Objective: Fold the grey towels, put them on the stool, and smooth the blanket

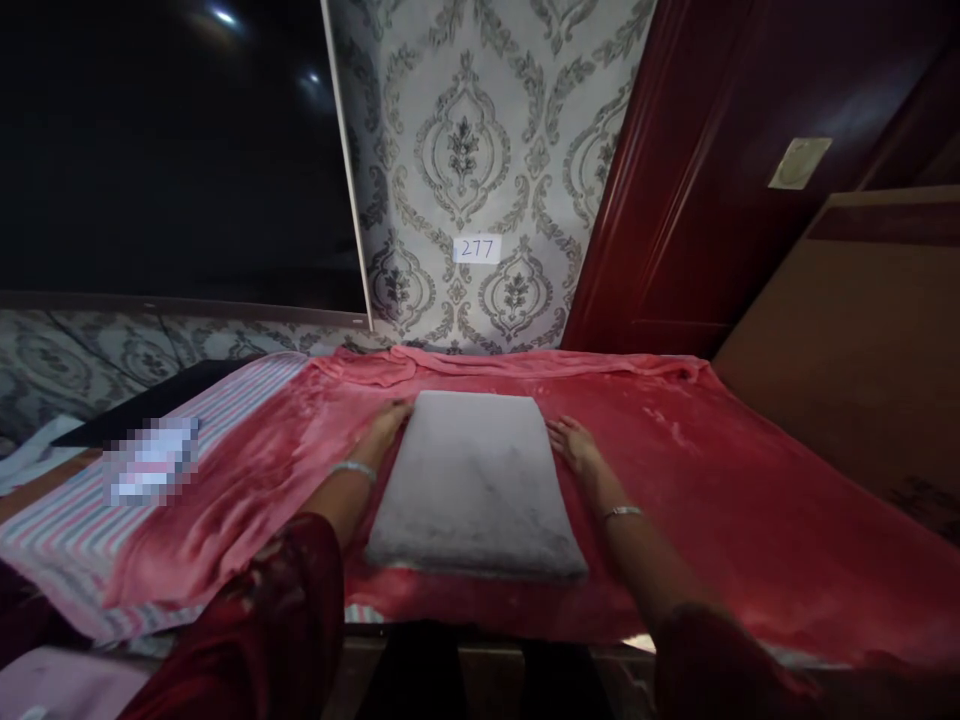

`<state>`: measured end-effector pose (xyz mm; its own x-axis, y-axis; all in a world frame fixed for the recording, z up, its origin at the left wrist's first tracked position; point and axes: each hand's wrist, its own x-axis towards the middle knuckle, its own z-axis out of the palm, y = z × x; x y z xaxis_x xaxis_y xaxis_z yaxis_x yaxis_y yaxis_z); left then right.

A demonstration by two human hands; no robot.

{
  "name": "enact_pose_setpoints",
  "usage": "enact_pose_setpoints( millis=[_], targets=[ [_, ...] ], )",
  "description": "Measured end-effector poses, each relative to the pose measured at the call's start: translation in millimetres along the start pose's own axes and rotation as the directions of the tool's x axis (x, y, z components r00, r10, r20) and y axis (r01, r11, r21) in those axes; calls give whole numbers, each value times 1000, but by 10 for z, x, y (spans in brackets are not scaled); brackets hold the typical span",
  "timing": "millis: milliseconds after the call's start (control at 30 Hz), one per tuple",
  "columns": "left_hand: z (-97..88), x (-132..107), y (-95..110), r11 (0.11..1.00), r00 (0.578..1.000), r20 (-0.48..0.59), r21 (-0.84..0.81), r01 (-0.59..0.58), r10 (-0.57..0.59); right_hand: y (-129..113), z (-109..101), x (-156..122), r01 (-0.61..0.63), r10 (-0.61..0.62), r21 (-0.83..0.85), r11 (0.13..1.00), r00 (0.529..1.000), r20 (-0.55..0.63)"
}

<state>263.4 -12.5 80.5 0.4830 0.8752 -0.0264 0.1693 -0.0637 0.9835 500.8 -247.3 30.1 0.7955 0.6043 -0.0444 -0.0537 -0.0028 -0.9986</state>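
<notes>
A flat grey plush cushion [476, 480], shaped like a rectangular pad, lies on the red plush blanket [675, 500]. My left hand [391, 418] rests by its far left edge, fingers stretched forward and apparently touching the side. Along the far right edge lies my right hand [571, 440], its fingers extended toward the cushion with the tips at its border. Neither hand is wrapped round anything. Each wrist wears a bracelet.
Under the blanket is a striped cloth [67, 540], with a blurred-out item at the left. A large dark screen [172, 160] stands behind at left. A brown panel [862, 360] borders the right side. A paper marked 277 [478, 249] hangs on the patterned wall.
</notes>
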Motion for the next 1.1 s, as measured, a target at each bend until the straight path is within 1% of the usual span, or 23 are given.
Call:
enact_pose_setpoints(
  millis=[67, 133, 200, 267, 300, 333, 367, 400, 433, 467, 500, 533, 567, 600, 667, 767, 867, 967, 1033, 1100],
  targets=[
    [7, -16, -202, 994, 998, -28, 93, -51, 54, 213, -95, 12, 39, -39, 14, 999, 999, -3],
    [-4, -1, -284, 977, 994, -24, 190, -97, 103, 320, -179, 68, 123, -122, -29, 992, 992, 21],
    [8, 27, -262, 951, 989, -30, 280, -131, 145, 335, -200, 148, 206, -203, -117, 971, 978, 39],
    [80, 36, -174, 917, 978, -35, 356, -181, 206, 266, -123, 216, 253, -252, -191, 949, 967, 27],
    [143, 27, -120, 878, 966, 0, 418, -234, 257, 207, -44, 236, 283, -286, -250, 926, 958, 25],
    [223, 8, -70, 813, 947, 65, 497, -304, 314, 137, 58, 243, 326, -333, -339, 883, 942, 40],
    [313, -19, -30, 721, 920, 150, 581, -379, 362, 65, 176, 235, 374, -384, -460, 805, 920, 76],
    [407, -52, -6, 608, 887, 245, 655, -449, 390, -1, 301, 213, 413, -424, -595, 690, 896, 131],
    [498, -89, -1, 490, 856, 335, 712, -504, 393, -53, 422, 179, 434, -439, -714, 550, 877, 195],
    [579, -127, -16, 392, 834, 405, 746, -538, 374, -83, 531, 137, 441, -427, -798, 410, 866, 259],
    [644, -162, -50, 334, 824, 450, 762, -555, 345, -90, 619, 91, 438, -395, -846, 303, 866, 307],
    [691, -192, -98, 298, 820, 479, 770, -563, 312, -75, 683, 44, 435, -356, -872, 225, 870, 342],
    [720, -217, -153, 277, 820, 497, 776, -567, 285, -42, 723, 1, 432, -318, -885, 175, 875, 364],
    [733, -234, -207, 264, 820, 507, 780, -567, 266, 2, 741, -34, 430, -288, -891, 148, 880, 377],
    [729, -248, -292, 256, 822, 509, 784, -565, 256, 88, 733, -77, 419, -259, -897, 138, 890, 376],
    [704, -238, -333, 261, 817, 509, 779, -571, 271, 145, 694, -86, 405, -253, -902, 147, 897, 361],
    [697, -221, -327, 270, 818, 499, 777, -569, 287, 129, 682, -79, 402, -237, -902, 158, 902, 360],
    [696, -212, -331, 269, 808, 511, 767, -582, 292, 103, 684, -86, 398, -212, -903, 162, 908, 362],
    [684, -202, -324, 268, 801, 535, 757, -596, 270, 79, 676, -86, 395, -185, -905, 158, 912, 365],
    [652, -185, -291, 267, 795, 565, 748, -607, 222, 35, 645, -68, 400, -149, -904, 149, 913, 379]
  ],
)
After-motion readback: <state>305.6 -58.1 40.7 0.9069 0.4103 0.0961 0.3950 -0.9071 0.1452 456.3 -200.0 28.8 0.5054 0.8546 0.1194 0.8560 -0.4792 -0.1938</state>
